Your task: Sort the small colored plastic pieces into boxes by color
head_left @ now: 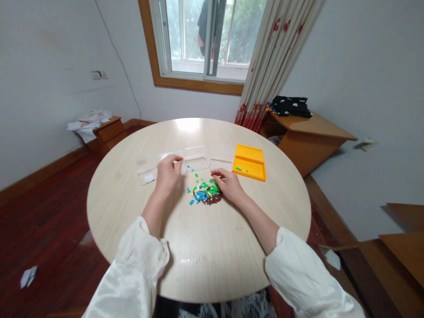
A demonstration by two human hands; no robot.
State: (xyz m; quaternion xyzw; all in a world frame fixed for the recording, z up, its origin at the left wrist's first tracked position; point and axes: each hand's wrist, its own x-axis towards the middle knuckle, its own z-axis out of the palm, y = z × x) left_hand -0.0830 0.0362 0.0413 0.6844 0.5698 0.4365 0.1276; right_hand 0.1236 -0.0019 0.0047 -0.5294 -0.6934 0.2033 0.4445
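Here, my left hand (168, 172) pinches a yellow bit (183, 159) toward the table's far edge (218, 125). I can't tell if my right hand (228, 182) pinches.

Daylight comes in through the sliding window (212, 44) at twelve o'clock, set in a brown wooden frame (198, 84); past its glass I make out greenery and something dark hanging. At one o'clock a pale curtain (270, 57) with red patterns drops to the floor (43, 198), which is glossy reddish-brown. A wooden cabinet (314, 128) juts out at two, spotted black cloth (291, 107) on top. Towards ten, papers (88, 120) lie over low wooden furniture (112, 132), below a wall socket (104, 75) and a dangling cable (119, 57). Plain whitish walls (371, 66) surround the round, pale-grained tabletop (212, 247), which catches a bright glare at its twelve-o'clock edge. A white scrap (28, 277) lies at eight.
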